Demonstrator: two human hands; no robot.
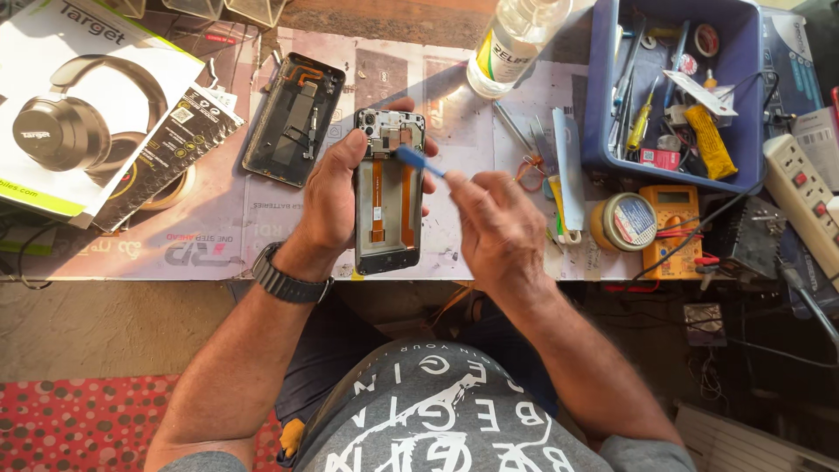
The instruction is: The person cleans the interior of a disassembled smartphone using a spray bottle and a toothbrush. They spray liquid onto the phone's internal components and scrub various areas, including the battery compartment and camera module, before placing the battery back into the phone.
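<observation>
My left hand (330,197) grips an opened smartphone (389,197) with its back off, showing orange flex cables and the board at the top. In my right hand (494,227) is a thin blue prying tool (418,161), pinched between the fingers; its tip touches the upper part of the phone near the camera area. A dark wristwatch (288,281) is on my left wrist. The phone's removed back cover (294,118) lies on the mat to the left of the phone.
A blue tray (603,105) of screwdrivers and small parts stands at the back right. Beside it are a clear liquid bottle (511,39), a yellow multimeter (669,229), a round tin (627,222) and a white power strip (802,197). A headphone box (74,96) lies at the left.
</observation>
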